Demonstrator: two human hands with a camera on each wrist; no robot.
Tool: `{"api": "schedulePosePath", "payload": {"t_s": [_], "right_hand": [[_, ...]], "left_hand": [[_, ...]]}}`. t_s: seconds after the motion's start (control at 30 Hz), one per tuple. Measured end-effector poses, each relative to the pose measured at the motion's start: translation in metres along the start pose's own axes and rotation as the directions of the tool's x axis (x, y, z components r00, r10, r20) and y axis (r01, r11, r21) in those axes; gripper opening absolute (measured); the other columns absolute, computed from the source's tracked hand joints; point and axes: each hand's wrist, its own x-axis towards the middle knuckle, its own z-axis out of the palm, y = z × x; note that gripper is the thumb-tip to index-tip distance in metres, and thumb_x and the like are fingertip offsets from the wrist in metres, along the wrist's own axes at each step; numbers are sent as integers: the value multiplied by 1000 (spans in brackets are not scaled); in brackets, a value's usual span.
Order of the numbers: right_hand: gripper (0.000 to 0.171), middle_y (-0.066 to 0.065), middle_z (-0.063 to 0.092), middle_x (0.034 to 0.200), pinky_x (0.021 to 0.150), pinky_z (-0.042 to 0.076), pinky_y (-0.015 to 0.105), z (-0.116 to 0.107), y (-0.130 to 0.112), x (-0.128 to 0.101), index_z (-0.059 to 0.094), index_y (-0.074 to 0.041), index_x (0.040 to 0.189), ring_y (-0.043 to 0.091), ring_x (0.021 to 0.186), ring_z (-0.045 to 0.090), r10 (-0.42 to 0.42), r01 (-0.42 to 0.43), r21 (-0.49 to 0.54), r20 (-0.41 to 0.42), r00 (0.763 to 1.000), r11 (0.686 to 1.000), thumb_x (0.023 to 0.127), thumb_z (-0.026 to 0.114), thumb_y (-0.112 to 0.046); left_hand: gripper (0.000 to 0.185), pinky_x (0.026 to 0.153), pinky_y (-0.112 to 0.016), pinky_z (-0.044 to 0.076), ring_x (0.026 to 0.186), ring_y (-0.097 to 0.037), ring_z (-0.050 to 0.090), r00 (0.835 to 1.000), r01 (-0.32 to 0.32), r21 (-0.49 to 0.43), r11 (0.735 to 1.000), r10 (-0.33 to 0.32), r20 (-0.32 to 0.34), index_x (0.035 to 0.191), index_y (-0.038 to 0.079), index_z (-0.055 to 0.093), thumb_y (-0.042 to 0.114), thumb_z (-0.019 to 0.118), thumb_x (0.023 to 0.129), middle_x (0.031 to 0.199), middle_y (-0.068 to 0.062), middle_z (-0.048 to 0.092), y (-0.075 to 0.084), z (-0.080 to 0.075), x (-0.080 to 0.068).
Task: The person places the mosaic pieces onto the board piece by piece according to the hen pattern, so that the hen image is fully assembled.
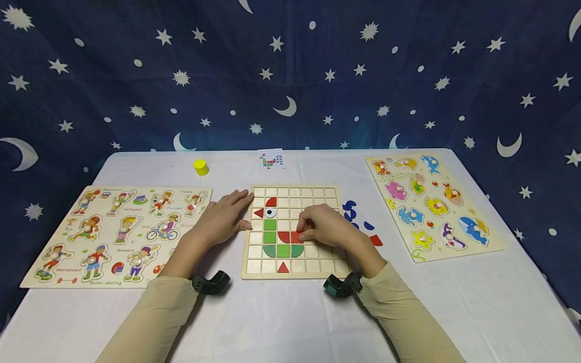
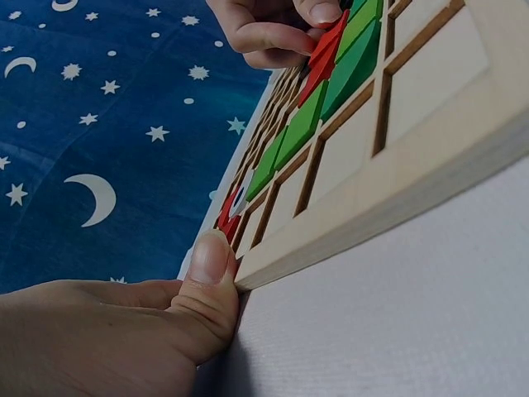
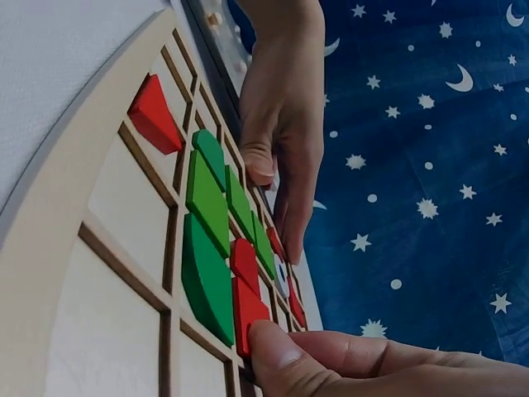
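A wooden grid board (image 1: 317,275) lies in front of me, with coloured blocks set in its cells. My right hand (image 1: 324,225) pinches a red block (image 3: 250,314) between thumb and finger at a cell near the middle, beside a red rounded block (image 1: 283,236). Along the board's left edge, my left hand (image 1: 222,217) rests with extended fingers at the upper corner and thumb at the side. Green squares (image 1: 270,237), dark green rounded blocks (image 1: 297,250), a white eye block (image 1: 270,213) and red triangles (image 1: 283,267) fill other cells.
Blue blocks (image 1: 349,212) and a red block (image 1: 375,240) lie loose right of the board. A pattern card (image 1: 271,159) and a yellow cylinder (image 1: 201,167) sit behind it. A sports puzzle (image 1: 109,201) flanks it on the left, a sea-animal puzzle (image 1: 431,222) on the right.
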Motion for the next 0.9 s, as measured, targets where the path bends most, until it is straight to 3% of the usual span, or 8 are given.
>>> {"api": "schedulePosePath", "payload": {"t_s": [0.33, 0.5, 0.63, 0.9], "right_hand": [[16, -7, 58, 69, 63, 43, 25, 1, 0, 1, 64, -18, 78, 8, 65, 51, 10, -10, -8, 2, 1000, 1000, 77, 79, -23], [26, -3, 55, 79, 68, 42, 26, -5, 0, -2, 63, -16, 92, 11, 73, 50, -10, 8, 16, 69, 998, 1000, 77, 80, -28], [41, -1, 52, 84, 70, 40, 28, -6, -4, -4, 60, -17, 101, 14, 77, 47, -22, 26, -36, 109, 994, 999, 72, 83, -33], [41, -2, 52, 84, 70, 39, 27, -4, -8, -5, 60, -19, 99, 13, 77, 47, -5, 13, -87, 88, 996, 996, 70, 83, -36]], "left_hand": [[78, 104, -65, 28, 143, -35, 27, 1000, -3, 4, 1000, 3, -7, 150, 14, 30, 46, 62, 86, 155, -11, 29, -2, 0, -1], [78, 105, -65, 28, 143, -35, 27, 1000, -6, -1, 1000, 6, -8, 150, 14, 30, 46, 62, 86, 155, -11, 29, 0, 0, 0], [78, 105, -65, 28, 143, -35, 28, 1000, -9, 4, 1000, 9, -11, 150, 13, 31, 46, 62, 86, 155, -11, 29, 0, 0, 0], [78, 104, -65, 28, 142, -35, 28, 1000, -11, 1, 1000, 11, -13, 150, 13, 31, 45, 62, 86, 155, -11, 30, 0, 0, 0]]}}
